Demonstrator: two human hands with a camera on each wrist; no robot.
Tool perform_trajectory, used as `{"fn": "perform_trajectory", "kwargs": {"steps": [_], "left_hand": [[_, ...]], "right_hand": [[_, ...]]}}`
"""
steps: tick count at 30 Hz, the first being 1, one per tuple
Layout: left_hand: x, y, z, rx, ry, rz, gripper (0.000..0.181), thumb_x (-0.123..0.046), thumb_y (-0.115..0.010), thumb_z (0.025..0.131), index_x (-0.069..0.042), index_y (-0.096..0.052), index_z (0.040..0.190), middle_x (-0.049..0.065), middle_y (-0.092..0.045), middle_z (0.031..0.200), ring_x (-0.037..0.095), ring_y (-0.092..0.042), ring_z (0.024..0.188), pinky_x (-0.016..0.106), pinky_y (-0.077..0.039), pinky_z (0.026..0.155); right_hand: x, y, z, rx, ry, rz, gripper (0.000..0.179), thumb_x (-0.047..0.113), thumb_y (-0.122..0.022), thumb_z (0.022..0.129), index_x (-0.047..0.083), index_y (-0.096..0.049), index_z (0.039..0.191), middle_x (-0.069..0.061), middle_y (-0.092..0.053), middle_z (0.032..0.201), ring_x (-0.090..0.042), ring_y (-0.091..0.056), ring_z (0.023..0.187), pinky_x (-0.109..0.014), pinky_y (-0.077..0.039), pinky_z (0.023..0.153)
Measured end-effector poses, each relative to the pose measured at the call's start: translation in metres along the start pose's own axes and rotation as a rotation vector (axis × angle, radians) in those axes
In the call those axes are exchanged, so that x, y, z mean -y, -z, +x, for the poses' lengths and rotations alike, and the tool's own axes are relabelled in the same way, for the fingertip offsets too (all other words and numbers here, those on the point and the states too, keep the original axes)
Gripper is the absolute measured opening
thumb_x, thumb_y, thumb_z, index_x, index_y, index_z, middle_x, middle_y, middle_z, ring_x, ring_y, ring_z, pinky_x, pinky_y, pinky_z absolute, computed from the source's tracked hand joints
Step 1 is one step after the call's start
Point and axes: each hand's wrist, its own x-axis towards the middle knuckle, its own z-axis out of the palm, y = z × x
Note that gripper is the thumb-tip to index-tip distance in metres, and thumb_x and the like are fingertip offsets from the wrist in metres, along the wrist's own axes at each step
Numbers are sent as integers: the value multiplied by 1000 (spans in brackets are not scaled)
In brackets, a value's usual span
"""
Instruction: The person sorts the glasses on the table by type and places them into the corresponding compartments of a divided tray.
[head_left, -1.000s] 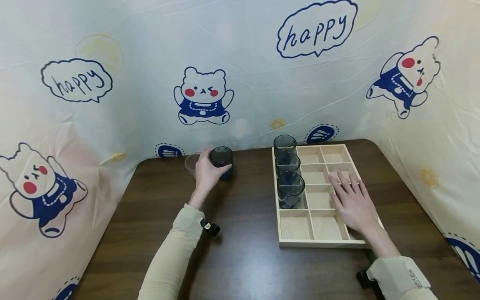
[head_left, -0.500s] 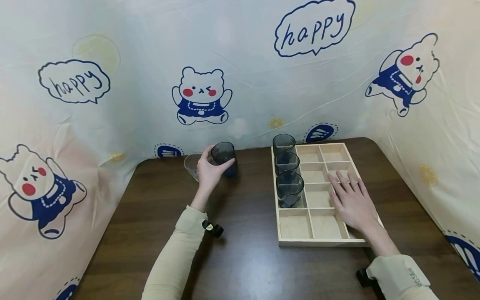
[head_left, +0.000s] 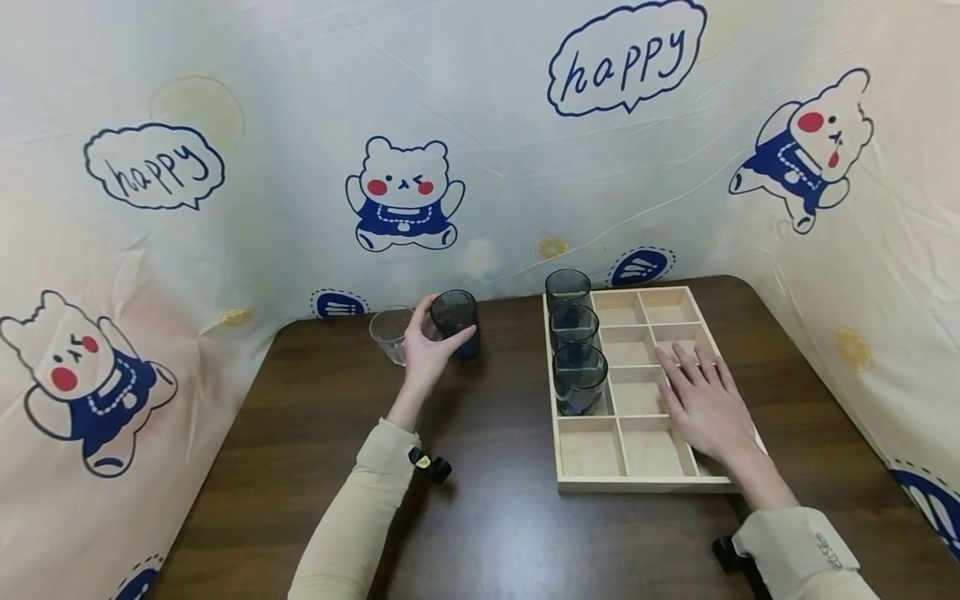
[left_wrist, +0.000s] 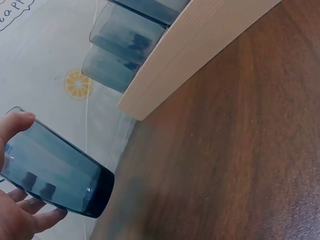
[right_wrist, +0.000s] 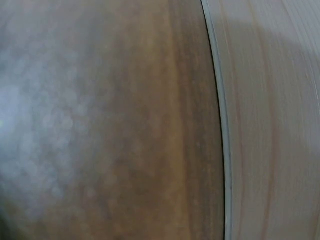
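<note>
My left hand (head_left: 424, 357) grips a blue-tinted drinking glass (head_left: 455, 315) near the back of the table. In the left wrist view the thumb lies near the rim of this tinted glass (left_wrist: 60, 170), and the other fingers curl round its far side. Its dark thick base points down toward the tabletop. Just left of that hand stands a clear glass (head_left: 390, 335), partly covered by the fingers. My right hand (head_left: 708, 408) rests with spread fingers on the right side of a divided wooden tray (head_left: 645, 486), holding nothing.
Three matching tinted glasses, a near one (head_left: 581, 383), a middle one (head_left: 574, 325) and a far one (head_left: 567, 287), stand in the tray's left column. A printed cloth (head_left: 495, 167) hangs behind the brown table (head_left: 495, 533). The right wrist view shows tabletop and the tray's side wall (right_wrist: 270, 130).
My left hand has moved a little to the right with the tinted glass, exposing more of the clear glass. My right hand has stayed on the tray.
</note>
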Motion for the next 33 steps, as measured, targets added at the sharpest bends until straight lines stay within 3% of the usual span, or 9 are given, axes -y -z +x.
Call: {"fn": "perform_trajectory", "kwargs": {"steps": [7, 9, 12, 16, 24, 33], "left_hand": [[5, -6, -3, 7, -11, -16, 76, -7, -94, 85, -13, -58, 152, 17, -67, 144, 37, -68, 131, 22, -55, 96], [6, -7, -3, 14, -15, -16, 76, -7, -94, 86, -13, -58, 152, 18, -67, 144, 38, -68, 129, 20, -54, 95], [8, -9, -3, 25, -23, -27, 76, -6, -94, 85, -12, -58, 152, 21, -67, 144, 41, -68, 130, 36, -58, 103], [8, -11, -5, 38, -27, -39, 76, -4, -94, 84, -11, -59, 152, 24, -67, 144, 44, -66, 131, 57, -54, 111], [14, -13, -6, 26, -28, -8, 78, -5, -95, 83, -12, -59, 153, 22, -68, 142, 38, -67, 128, 34, -56, 101], [18, -14, -8, 31, -30, -14, 82, -4, -95, 83, -9, -57, 156, 23, -69, 141, 39, -68, 126, 25, -54, 97]], "right_hand": [[-1, -1, 0, 5, -3, -4, 59, 37, -41, 118, 12, -37, 171, -26, -32, 178, -55, -20, 165, -71, -11, 133], [-1, -1, 1, 3, -5, -4, 59, 37, -41, 118, 12, -37, 171, -26, -33, 177, -55, -20, 165, -72, -11, 133], [0, 0, 1, 3, -5, -3, 59, 37, -41, 118, 13, -37, 171, -26, -33, 177, -54, -20, 165, -72, -11, 133], [0, 1, 1, 5, -7, -3, 59, 38, -41, 118, 13, -37, 171, -26, -34, 177, -54, -20, 165, -72, -12, 133], [1, 1, 0, -8, -2, -1, 58, 36, -43, 117, 13, -39, 170, -27, -36, 175, -55, -22, 164, -72, -13, 132], [0, 0, 1, -14, 0, -4, 58, 36, -44, 117, 13, -39, 170, -27, -36, 175, -54, -23, 164, -73, -14, 132]]}}
